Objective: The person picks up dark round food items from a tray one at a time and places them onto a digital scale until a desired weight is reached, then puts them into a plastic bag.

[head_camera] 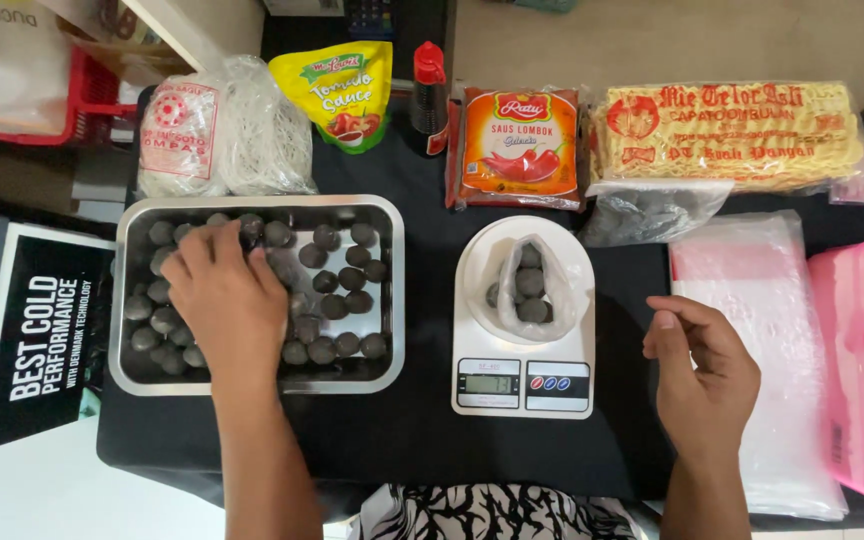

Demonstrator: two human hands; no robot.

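Observation:
My left hand (224, 300) reaches into a steel tray (392, 300) full of several dark grey balls (337, 280), fingers curled down over the balls at the tray's left side. Whether it grips one is hidden under the palm. On a white kitchen scale (522, 385) sits a small clear plastic bag (532, 285) with several of the same balls in it. My right hand (700, 365) hovers to the right of the scale, fingers loosely curled, holding nothing.
A stack of clear plastic bags (762, 300) and a pink tub (857, 370) lie at the right. Along the back are a noodle pack (727, 135), an orange sauce sachet pack (522, 145), a dark bottle (429, 95), a yellow sauce pouch (342, 90) and bagged white noodles (222, 135).

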